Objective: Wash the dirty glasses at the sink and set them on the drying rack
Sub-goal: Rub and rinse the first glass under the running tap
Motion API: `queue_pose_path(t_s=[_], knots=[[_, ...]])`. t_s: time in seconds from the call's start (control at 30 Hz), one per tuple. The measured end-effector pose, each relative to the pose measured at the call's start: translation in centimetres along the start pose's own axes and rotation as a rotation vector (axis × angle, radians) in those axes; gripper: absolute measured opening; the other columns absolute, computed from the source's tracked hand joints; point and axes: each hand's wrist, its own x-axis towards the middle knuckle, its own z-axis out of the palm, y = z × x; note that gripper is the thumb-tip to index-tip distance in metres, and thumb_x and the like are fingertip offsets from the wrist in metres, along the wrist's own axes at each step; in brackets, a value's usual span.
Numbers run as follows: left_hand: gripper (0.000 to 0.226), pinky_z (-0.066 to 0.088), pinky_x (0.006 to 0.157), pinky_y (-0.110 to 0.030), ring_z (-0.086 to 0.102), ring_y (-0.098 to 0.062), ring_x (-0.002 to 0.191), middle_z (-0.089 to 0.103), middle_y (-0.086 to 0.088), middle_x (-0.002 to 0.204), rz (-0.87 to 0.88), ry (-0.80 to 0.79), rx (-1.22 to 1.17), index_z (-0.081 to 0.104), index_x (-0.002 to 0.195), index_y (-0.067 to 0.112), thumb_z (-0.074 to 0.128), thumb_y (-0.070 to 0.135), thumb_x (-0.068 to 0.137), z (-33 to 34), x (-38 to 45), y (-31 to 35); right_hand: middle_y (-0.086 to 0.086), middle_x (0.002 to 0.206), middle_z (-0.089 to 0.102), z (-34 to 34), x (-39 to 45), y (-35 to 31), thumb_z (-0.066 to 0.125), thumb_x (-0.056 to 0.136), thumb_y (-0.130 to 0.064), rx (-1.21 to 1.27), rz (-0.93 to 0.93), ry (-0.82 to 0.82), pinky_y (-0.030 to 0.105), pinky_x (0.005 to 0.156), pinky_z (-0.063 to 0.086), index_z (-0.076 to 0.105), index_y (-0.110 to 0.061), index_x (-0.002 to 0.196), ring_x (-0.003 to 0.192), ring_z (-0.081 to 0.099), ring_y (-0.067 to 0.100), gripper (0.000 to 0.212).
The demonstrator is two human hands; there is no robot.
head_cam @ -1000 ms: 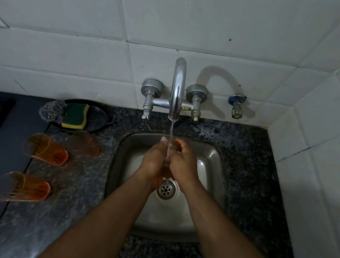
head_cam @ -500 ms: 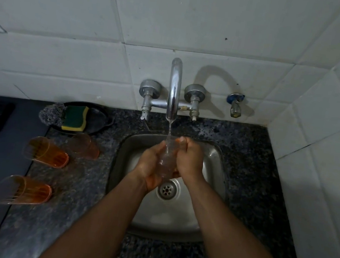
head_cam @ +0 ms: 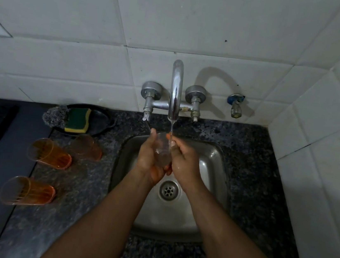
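- Head view looks down on a steel sink (head_cam: 214,163) set in a dark speckled counter, and everything below is placed relative to that sink.
- Over the sink's back half, the left hand (head_cam: 150,158) curls round a clear glass (head_cam: 161,151) from the left, while the right hand (head_cam: 184,163) closes on it from the right; both hold it, fingers bent.
- The glass sits tilted between the palms, mouth towards the wall, under a thin stream from the chrome tap (head_cam: 175,90) above the sink's back edge.
- Risk: wet glass and wet fingers make a slippery grip; if either hand loosens while turning it, the glass could drop onto the steel near the drain (head_cam: 169,190) and chip or crack.
- Risk: lifting the rim too high could knock it against the spout, which hangs just above.
- Left of the sink, three amber tumblers lie on their sides: a pale one (head_cam: 85,147) closest to it, a second (head_cam: 50,153) further left, a third (head_cam: 27,191) further left and nearer the person. Round and lying down, they could roll if an elbow brushes them.
- At the sink's back-left, a green-and-yellow sponge (head_cam: 78,120) rests on a dark dish (head_cam: 100,122).
- No drying rack is clearly identifiable, so the carry there, with a dripping glass, cannot be judged.
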Motion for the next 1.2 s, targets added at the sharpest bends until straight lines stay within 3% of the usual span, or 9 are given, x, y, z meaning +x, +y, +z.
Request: queue_pose_path(t_s=[0.1, 0.27, 0.4, 0.5, 0.63, 0.8, 0.97, 1.07, 1.2], knots=[[0.056, 0.051, 0.077, -0.042, 0.065, -0.026, 0.077, 0.070, -0.012, 0.068, -0.094, 0.127, -0.062, 0.068, 0.086, 0.007, 0.041, 0.052, 0.107, 1.1, 0.3, 1.3, -0.003, 0.118, 0.076, 0.1, -1.0, 0.1, 0.073, 0.097, -0.023, 0.030, -0.023, -0.072, 0.026, 0.086, 0.061, 0.061, -0.024, 0.144, 0.104, 0.073, 0.006, 0.048], [0.053, 0.033, 0.042, -0.021, 0.043, -0.019, 0.037, 0.053, -0.007, 0.052, -0.162, 0.222, 0.116, 0.055, 0.076, 0.011, 0.025, 0.041, 0.110, 2.5, 1.0, 0.9, 0.007, 0.080, 0.079, 0.1, 0.4, -0.7, 0.072, 0.098, -0.023, 0.168, 0.147, 0.288, 0.028, 0.048, 0.052, 0.080, -0.023, 0.098, 0.062, 0.070, 0.018, 0.009], [0.048, 0.045, 0.070, -0.032, 0.060, -0.025, 0.070, 0.067, -0.012, 0.065, -0.179, 0.241, 0.036, 0.062, 0.086, 0.007, 0.035, 0.039, 0.109, 2.7, 1.8, 0.8, -0.004, 0.095, 0.081, -0.4, 0.3, -0.7, 0.085, 0.085, -0.023, -0.006, -0.011, 0.166, 0.026, 0.063, 0.061, 0.080, -0.019, 0.111, 0.083, 0.076, 0.008, 0.027], [0.054, 0.036, 0.050, -0.023, 0.050, -0.019, 0.048, 0.057, -0.006, 0.054, -0.148, 0.218, 0.038, 0.057, 0.077, 0.012, 0.027, 0.041, 0.111, 2.5, 1.5, 0.2, -0.003, 0.087, 0.080, -0.8, 0.3, -0.5, 0.082, 0.088, -0.016, 0.050, 0.012, 0.182, 0.026, 0.050, 0.053, 0.082, -0.021, 0.100, 0.070, 0.075, 0.013, 0.013], [0.044, 0.040, 0.060, -0.028, 0.054, -0.017, 0.056, 0.060, -0.004, 0.064, -0.092, 0.193, -0.014, 0.060, 0.080, 0.014, 0.037, 0.037, 0.110, 2.1, 1.7, -0.2, -0.004, 0.082, 0.079, 0.4, 0.1, -0.1, 0.068, 0.100, -0.027, 0.042, 0.078, 0.350, 0.035, 0.062, 0.062, 0.080, -0.023, 0.097, 0.074, 0.075, 0.013, 0.013], [0.010, 0.057, 0.061, -0.032, 0.064, -0.020, 0.068, 0.063, -0.011, 0.079, 0.057, 0.109, -0.004, 0.067, 0.083, 0.007, 0.060, 0.002, 0.089, 0.8, 1.5, -0.3, -0.007, 0.119, 0.067, 0.7, -1.3, 0.6, 0.060, 0.104, -0.028, -0.267, -0.052, 0.081, 0.016, 0.085, 0.054, 0.060, -0.028, 0.133, 0.101, 0.065, 0.001, 0.030], [0.020, 0.052, 0.060, -0.030, 0.057, -0.016, 0.057, 0.056, -0.005, 0.063, 0.018, 0.016, -0.005, 0.059, 0.066, 0.009, 0.057, 0.002, 0.084, 0.4, 1.1, -0.2, -0.007, 0.104, 0.070, 0.9, -1.3, -0.1, 0.043, 0.108, -0.047, -0.452, -0.094, 0.023, 0.033, 0.084, 0.059, 0.058, -0.029, 0.124, 0.093, 0.067, 0.005, 0.028], [0.013, 0.053, 0.072, -0.034, 0.061, -0.020, 0.069, 0.061, -0.008, 0.071, 0.017, -0.076, -0.082, 0.064, 0.072, 0.007, 0.063, 0.011, 0.084, -0.2, 0.8, 0.4, -0.007, 0.082, 0.070, 1.1, -2.1, -0.8, 0.049, 0.103, -0.055, -0.160, 0.021, 0.036, 0.033, 0.061, 0.054, 0.069, -0.026, 0.111, 0.066, 0.065, 0.007, 0.036], [0.034, 0.053, 0.083, -0.039, 0.067, -0.024, 0.077, 0.069, -0.010, 0.074, 0.007, -0.068, -0.155, 0.075, 0.065, 0.009, 0.064, 0.023, 0.094, -0.4, 0.2, 0.3, 0.004, 0.062, 0.054, 0.5, -3.1, -2.7, 0.052, 0.100, -0.063, 0.480, 0.601, 0.022, 0.021, 0.040, 0.023, 0.072, -0.015, 0.102, 0.043, 0.035, 0.010, 0.052]])
